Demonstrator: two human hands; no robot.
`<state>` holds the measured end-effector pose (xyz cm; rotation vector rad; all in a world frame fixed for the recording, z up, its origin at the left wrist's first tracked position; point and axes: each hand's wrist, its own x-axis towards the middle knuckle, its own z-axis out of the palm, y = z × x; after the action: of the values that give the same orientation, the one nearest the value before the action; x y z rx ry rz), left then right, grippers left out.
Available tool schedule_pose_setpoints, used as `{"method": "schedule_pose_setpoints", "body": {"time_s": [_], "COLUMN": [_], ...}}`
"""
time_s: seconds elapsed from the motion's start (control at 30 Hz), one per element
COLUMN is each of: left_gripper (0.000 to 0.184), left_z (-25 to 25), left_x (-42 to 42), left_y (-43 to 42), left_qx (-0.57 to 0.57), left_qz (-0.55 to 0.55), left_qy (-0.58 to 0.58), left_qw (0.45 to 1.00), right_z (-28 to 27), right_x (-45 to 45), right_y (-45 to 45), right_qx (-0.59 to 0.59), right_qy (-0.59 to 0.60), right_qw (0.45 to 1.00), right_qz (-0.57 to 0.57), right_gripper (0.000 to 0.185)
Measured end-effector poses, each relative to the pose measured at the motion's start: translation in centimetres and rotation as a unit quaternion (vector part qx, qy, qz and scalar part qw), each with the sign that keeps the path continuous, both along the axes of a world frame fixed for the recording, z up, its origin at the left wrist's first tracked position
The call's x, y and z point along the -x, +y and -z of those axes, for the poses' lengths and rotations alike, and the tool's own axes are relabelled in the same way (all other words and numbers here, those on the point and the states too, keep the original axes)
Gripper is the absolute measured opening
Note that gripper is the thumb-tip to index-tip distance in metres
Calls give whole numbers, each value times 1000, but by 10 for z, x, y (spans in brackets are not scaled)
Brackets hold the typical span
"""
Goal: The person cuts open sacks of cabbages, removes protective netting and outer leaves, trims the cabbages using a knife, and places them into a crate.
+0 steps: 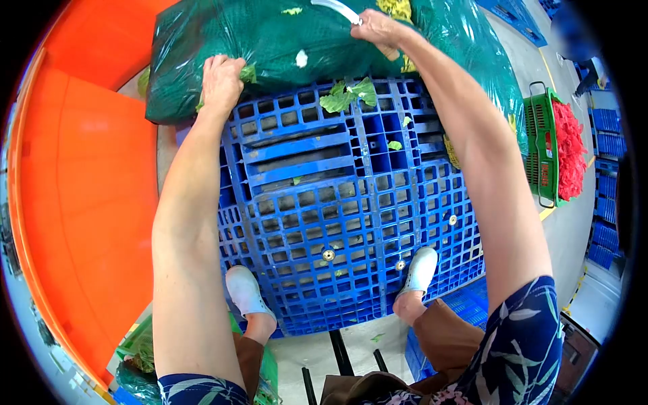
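Note:
My right hand [380, 32] is closed around the handle of a curved knife [339, 9], whose pale blade points up and left. A tan handle end shows below the fist. Beneath it lies a large sack or bundle in dark green mesh and shiny film [283, 40]. My left hand [223, 82] is a fist against the bundle's near edge, with bits of a green leaf [249, 73] poking out on both sides. A torn leafy piece [348, 96] lies on the blue plastic pallet [310, 192] between my hands.
I stand on the pallet in light clogs [422, 268]. A tall orange bin [88, 202] rises at left. On the right, a green basket [540, 145] holds red mesh bags [569, 152]. Yellow netting [395, 9] shows by the bundle. Blue crates [607, 162] are stacked far right.

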<state>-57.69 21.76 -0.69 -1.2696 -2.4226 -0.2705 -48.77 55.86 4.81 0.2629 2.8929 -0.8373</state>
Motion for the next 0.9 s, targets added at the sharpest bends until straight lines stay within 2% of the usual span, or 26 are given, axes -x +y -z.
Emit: {"method": "schedule_pose_setpoints", "body": {"time_s": [0.07,0.13,0.23,0.27,0.3,0.33,0.4,0.43,0.47,0.5,0.53,0.57,0.6,0.63,0.7,0.73,0.77,0.8,0.83,0.9], "left_gripper": [23,24,24,24,22,20,18,19,20,23,26,28,30,31,24,21,20,20,19,24], "left_z": [6,-5,8,11,4,7,7,-29,-58,-76,-94,-125,-160,-187,-237,-267,-279,-288,-295,-316], "left_x": [1,-11,-18,-22,-31,-40,-66,-80,-92,-100,-109,-126,-149,-171,-221,-249,-271,-300,-340,-421], "left_y": [-18,-41,-80,-91,-102,-112,-133,-143,-154,-173,-196,-214,-234,-259,-310,-330,-353,-379,-409,-449], "left_qx": [-32,-27,-66,-75,-45,-16,-73,-21,27,61,97,97,96,33,-84,-149,-177,-203,-223,-295], "left_qz": [23,28,26,36,6,-25,-100,-107,-117,-112,-114,-130,-151,-149,-149,-156,-172,-193,-222,-272], "left_qy": [6,-39,-44,-33,-62,-95,-175,-254,-335,-357,-383,-381,-381,-387,-439,-464,-435,-411,-393,-393], "left_qw": [999,998,997,996,997,995,977,961,935,925,911,910,907,909,882,859,866,868,864,827], "right_z": [-11,-14,-19,-16,0,-14,0,7,7,12,2,4,-38,-26,-27,-13,-9,51,31,57], "right_x": [-26,-57,-121,-144,-167,-196,-248,-271,-298,-320,-345,-369,-389,-416,-465,-490,-511,-538,-542,-544], "right_y": [-22,-55,-126,-148,-171,-202,-253,-274,-304,-322,-339,-352,-363,-375,-399,-404,-403,-397,-394,-381], "right_qx": [54,117,81,112,105,140,183,228,256,239,276,283,349,345,399,360,355,406,479,357], "right_qy": [-35,-76,-71,-100,-68,-87,-94,-99,-37,-15,-7,-46,-87,-92,-113,-132,-144,-91,-58,-79], "right_qw": [998,989,990,985,989,977,959,947,934,946,934,931,903,905,860,875,884,861,832,906], "right_qz": [5,42,86,85,80,136,195,204,248,220,229,227,234,229,298,294,269,293,274,215], "right_gripper": [21,21,26,28,28,29,31,32,20,19,19,21,22,26,26,23,19,13,9,8]}}
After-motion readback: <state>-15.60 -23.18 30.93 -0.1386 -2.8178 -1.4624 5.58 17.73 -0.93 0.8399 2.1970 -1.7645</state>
